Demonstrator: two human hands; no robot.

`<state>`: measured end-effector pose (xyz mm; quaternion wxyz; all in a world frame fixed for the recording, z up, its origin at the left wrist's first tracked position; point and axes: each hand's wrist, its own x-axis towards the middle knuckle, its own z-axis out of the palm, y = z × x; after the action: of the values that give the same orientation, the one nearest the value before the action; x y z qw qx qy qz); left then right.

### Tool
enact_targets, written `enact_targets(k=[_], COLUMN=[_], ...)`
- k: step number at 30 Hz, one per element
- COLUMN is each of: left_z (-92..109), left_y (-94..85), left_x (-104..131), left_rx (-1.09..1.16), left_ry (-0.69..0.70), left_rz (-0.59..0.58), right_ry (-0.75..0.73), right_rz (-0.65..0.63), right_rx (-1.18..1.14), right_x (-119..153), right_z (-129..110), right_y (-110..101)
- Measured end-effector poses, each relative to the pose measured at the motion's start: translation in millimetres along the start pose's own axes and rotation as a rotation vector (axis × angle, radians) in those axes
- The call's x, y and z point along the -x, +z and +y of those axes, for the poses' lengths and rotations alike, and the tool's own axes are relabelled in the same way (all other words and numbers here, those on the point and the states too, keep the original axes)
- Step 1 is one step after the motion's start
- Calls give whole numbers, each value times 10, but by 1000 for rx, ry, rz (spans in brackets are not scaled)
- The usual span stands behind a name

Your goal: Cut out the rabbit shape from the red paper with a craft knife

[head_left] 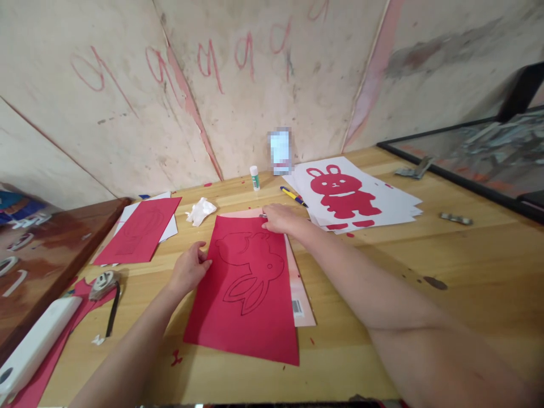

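Observation:
A red paper sheet (272,334) lies in front of me, with a rabbit outline drawn on it in dark line, ears toward me. Underneath, a pale pink booklet (304,309) with a barcode shows along the right and far edges. My left hand (190,267) is at the sheet's left edge, its fingers curled and the thumb on the paper. At the far right corner, my right hand (276,218) rests on the sheet with closed fingers. A small, dark metallic tip sticks out from these fingers; the rest of it is hidden.
Behind stand a glue stick (255,178) and a blurred phone (280,150). A yellow-blue cutter (293,196) lies beside white sheets (382,209) bearing a red bear cutout (340,192). Leftward are crumpled tissue (201,211), another red sheet (138,232), a tape measure (103,285) and a white case (38,351).

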<state>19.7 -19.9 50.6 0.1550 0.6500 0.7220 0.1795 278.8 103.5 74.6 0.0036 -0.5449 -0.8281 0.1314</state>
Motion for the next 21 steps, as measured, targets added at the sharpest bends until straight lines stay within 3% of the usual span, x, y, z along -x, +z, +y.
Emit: enact_targets(k=[5, 9, 14, 21], left_z=[4, 36, 106, 221], left_y=[-55, -235, -417, -427], left_x=[-15, -117, -385, -779], left_rx=[70, 66, 5, -77], left_ry=[35, 82, 124, 239], left_rz=[-9, 24, 9, -74], right_ry=[-10, -35, -81, -133], right_rz=[0, -22, -134, -296], right_rx=[-37, -96, -136, -114], right_x=[-27, -75, -67, -18], right_z=[26, 94, 189, 299], right_y=[-3, -27, -109, -187])
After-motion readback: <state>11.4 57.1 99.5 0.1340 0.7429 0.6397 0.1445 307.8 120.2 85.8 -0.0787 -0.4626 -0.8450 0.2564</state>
